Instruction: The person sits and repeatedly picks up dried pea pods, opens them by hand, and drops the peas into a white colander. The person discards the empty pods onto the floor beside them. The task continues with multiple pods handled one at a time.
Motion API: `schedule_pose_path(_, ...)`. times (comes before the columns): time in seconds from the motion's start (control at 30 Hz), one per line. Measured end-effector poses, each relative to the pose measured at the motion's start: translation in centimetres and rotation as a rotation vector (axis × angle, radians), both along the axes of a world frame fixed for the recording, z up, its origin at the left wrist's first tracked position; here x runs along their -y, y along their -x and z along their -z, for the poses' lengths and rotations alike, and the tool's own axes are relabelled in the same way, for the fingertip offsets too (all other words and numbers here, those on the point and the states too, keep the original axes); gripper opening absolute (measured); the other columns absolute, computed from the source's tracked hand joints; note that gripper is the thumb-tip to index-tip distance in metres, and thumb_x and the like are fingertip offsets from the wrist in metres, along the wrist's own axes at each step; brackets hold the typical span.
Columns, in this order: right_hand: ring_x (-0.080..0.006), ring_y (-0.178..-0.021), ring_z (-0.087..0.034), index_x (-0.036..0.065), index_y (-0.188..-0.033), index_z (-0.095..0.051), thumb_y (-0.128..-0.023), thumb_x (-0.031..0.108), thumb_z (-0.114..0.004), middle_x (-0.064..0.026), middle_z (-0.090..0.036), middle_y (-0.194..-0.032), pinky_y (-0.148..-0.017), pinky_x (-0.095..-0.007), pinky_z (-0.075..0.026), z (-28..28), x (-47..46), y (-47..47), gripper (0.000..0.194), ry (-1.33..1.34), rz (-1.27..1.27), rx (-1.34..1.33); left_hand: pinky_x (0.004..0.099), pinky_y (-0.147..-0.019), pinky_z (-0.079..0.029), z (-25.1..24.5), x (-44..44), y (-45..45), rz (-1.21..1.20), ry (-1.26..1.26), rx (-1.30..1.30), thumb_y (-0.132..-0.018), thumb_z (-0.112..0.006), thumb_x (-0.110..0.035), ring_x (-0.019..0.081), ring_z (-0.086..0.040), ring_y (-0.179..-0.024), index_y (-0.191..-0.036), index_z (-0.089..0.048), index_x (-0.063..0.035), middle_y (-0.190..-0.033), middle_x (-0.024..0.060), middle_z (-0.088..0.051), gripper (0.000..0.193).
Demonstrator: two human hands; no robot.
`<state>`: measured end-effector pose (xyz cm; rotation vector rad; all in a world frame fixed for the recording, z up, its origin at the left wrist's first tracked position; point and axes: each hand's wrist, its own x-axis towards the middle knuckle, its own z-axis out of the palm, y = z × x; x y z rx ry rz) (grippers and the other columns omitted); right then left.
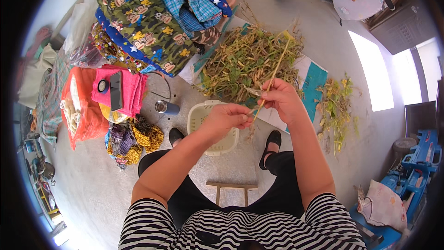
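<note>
My right hand grips a thin, dry yellow bean stalk, which slants up and away from me. A pale dried pod or leaf sticks out from it beside the fingers. Pinched at the stalk's lower part, my left hand has its thumb and fingers closed on a dry pod, partly hidden by the fingertips. Below my left hand, a cream plastic basket with slotted sides rests on the floor between my feet. Beyond both hands lies a heap of dried bean plants with many pods and some green leaves.
The heap lies on a white and teal sheet; loose stalks lie to its right. Left are a blue flask, pink cloth with a phone, a red bag and bundled fabric. A wooden stool shows below.
</note>
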<state>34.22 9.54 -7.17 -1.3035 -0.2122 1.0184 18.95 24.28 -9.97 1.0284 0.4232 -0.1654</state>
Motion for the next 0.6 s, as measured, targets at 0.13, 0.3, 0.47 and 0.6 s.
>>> schedule_pose_path(0.13, -0.0128, -0.07, -0.064, 0.007, -0.092, -0.057, -0.079, 0.005, -0.064, -0.0023, -0.062, -0.079, -0.059, -0.0228, -0.047, 0.4, 0.4, -0.1, 0.014, 0.009, -0.001, 0.01, 0.0242, -0.068, -0.052, 0.4, -0.1, -0.1, -0.057, -0.02, -0.064, -0.087, -0.063, -0.009, 0.0134, -0.065, -0.074, -0.101, -0.063, 0.0022, -0.087, 0.0088, -0.068, 0.018)
schedule_pose_path(0.3, -0.0139, -0.07, -0.065, 0.007, -0.092, -0.058, -0.08, 0.003, -0.063, -0.0022, -0.062, -0.079, -0.057, -0.0215, -0.046, 0.3, -0.1, 0.1, 0.014, 0.007, 0.003, -0.011, 0.023, -0.063, -0.052, 0.3, -0.1, -0.2, -0.06, -0.079, -0.08, -0.087, -0.063, -0.009, 0.0125, -0.065, -0.072, -0.096, -0.063, 0.0011, -0.084, 0.0086, -0.068, 0.014)
schedule_pose_path(0.47, -0.0131, -0.075, -0.065, 0.004, -0.1, -0.058, -0.077, 0.004, -0.067, -0.002, -0.062, -0.085, -0.066, -0.0234, -0.048, 0.0, -0.3, 0.5, 0.025, 0.021, -0.048, -0.004, 0.0213, -0.059, -0.049, 0.5, 0.3, -0.3, -0.106, -0.102, -0.038, -0.088, -0.062, -0.01, 0.0086, -0.06, -0.065, -0.089, -0.062, -0.0006, -0.076, 0.0036, -0.064, 0.009)
schedule_pose_path(0.6, -0.0099, -0.079, -0.062, 0.003, -0.109, -0.057, -0.074, 0.001, -0.07, -0.002, -0.062, -0.087, -0.07, -0.0231, -0.047, 0.1, -0.5, 1.3, 0.037, -0.024, -0.138, 0.089, 0.0197, -0.058, -0.048, 0.4, 0.3, -0.4, -0.125, -0.232, -0.05, -0.088, -0.062, -0.011, 0.0066, -0.057, -0.063, -0.088, -0.062, -0.0013, -0.073, 0.0016, -0.062, 0.009)
